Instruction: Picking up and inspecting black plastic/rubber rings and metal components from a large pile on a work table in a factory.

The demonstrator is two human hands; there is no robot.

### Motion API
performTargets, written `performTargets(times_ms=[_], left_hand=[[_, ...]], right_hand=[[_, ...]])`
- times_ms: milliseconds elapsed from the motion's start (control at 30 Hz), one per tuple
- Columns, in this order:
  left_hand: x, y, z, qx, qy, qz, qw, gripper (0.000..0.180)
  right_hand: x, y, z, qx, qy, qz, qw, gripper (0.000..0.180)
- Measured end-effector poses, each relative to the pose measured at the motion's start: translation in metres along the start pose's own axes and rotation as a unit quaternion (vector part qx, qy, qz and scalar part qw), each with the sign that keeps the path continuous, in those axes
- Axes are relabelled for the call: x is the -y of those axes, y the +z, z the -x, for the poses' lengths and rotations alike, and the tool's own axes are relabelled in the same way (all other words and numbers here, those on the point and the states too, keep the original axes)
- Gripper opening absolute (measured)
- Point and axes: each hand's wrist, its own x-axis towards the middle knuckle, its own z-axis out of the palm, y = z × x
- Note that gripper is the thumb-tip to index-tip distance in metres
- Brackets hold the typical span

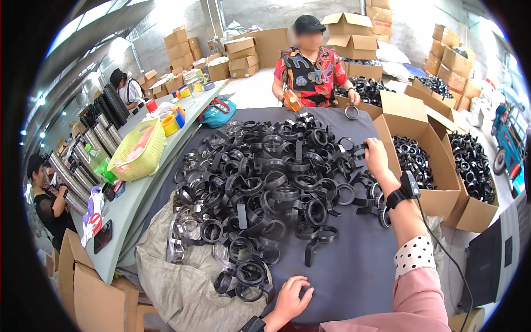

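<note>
Grey sacking point(166, 271) underlies the black rings point(285, 193) at the heap's near left, where a tug could send some sliding. The left hand point(292, 300) rests empty, loosely curled, on the table's point(354, 260) bare near stretch, which leaves room to move. The right hand point(377, 157) is at the heap's right edge, its grip unclear, beside a carton point(431, 202) whose rim could snag the wrist cable point(443, 247).

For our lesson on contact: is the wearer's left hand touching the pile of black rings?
Apart: the head view shows grey tabletop between the left hand and the pile of black rings.
</note>
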Motion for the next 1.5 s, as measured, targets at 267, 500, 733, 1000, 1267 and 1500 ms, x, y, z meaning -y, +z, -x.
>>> performTargets(times_ms=[267,500,733,1000,1267,1500], left_hand=[[0.002,0.001,0.0,-0.022,0.02,0.0,1.0,0.024],[-0.001,0.004,-0.003,-0.055,0.028,0.051,0.997,0.031],[-0.002,0.001,0.004,-0.041,0.03,0.023,0.998,0.038],[-0.01,-0.006,0.014,-0.015,-0.008,0.043,0.999,0.05],[-0.009,-0.002,0.017,-0.002,-0.021,0.029,0.999,0.059],[-0.021,-0.006,0.016,0.009,-0.023,0.052,0.998,0.064]], right_hand=[[0.079,-0.088,0.053,-0.071,-0.098,-0.146,0.982,0.024],[0.146,-0.137,0.099,0.007,-0.355,0.05,0.933,0.036],[0.175,-0.164,0.126,-0.023,-0.302,0.089,0.949,0.027],[0.167,-0.159,0.219,0.073,-0.22,-0.009,0.973,0.032],[0.151,-0.153,0.269,0.056,-0.141,-0.014,0.988,0.035],[0.138,-0.18,0.272,-0.045,-0.117,-0.016,0.992,0.037]])
